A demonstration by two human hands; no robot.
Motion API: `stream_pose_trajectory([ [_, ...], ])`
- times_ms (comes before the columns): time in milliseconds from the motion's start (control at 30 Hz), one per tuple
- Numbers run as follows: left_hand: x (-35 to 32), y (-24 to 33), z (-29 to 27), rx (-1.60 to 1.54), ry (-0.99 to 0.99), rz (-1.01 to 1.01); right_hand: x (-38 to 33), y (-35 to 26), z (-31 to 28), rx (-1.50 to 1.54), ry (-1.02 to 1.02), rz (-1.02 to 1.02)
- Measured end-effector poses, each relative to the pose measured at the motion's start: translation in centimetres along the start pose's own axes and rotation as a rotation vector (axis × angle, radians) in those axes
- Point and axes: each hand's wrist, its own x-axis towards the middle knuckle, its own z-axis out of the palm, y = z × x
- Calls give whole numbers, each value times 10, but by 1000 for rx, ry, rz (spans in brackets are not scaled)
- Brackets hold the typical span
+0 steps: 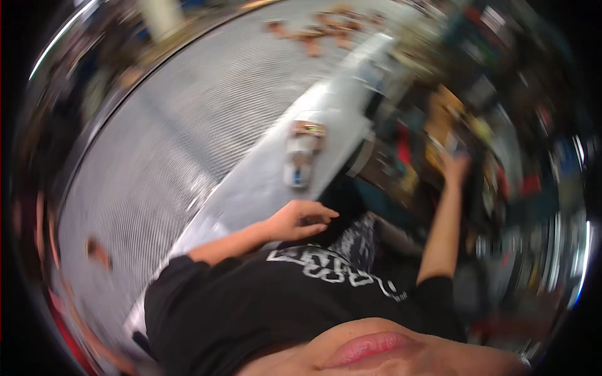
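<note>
My left hand (302, 219) hovers in front of my body, beside the smooth silver ledge (244, 169). Its fingers are loosely bent, with a gap between thumb and fingertips, and I see nothing in them. A white, bottle-like object (299, 156) with a brown top and a blue mark is on the ledge just beyond that hand. Out to the right, my right hand (454, 164) reaches in among a blurred clutter, next to a long yellow-orange piece (443, 119). Motion smears its fingers, so whether it grips anything cannot be made out.
A wide, grey ribbed belt or surface (169, 138) runs along the left of the ledge. Several brown pieces (329, 28) lie at its far end, and one brown piece (98, 252) is at the near left. A red object (403, 147) shows in the clutter at right.
</note>
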Motion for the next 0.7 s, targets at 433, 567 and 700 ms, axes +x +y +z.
stream_pose_trajectory([
  [433, -593, -4, -252, 784, 1796, -1603, -10, 59, -89, -30, -58, 141],
  [567, -663, -39, -232, 682, 1606, -2106, -4, -18, -55, -276, -119, 145],
  [700, -648, -67, -298, 843, 1987, -1559, 10, 29, -29, 216, 23, 58],
])
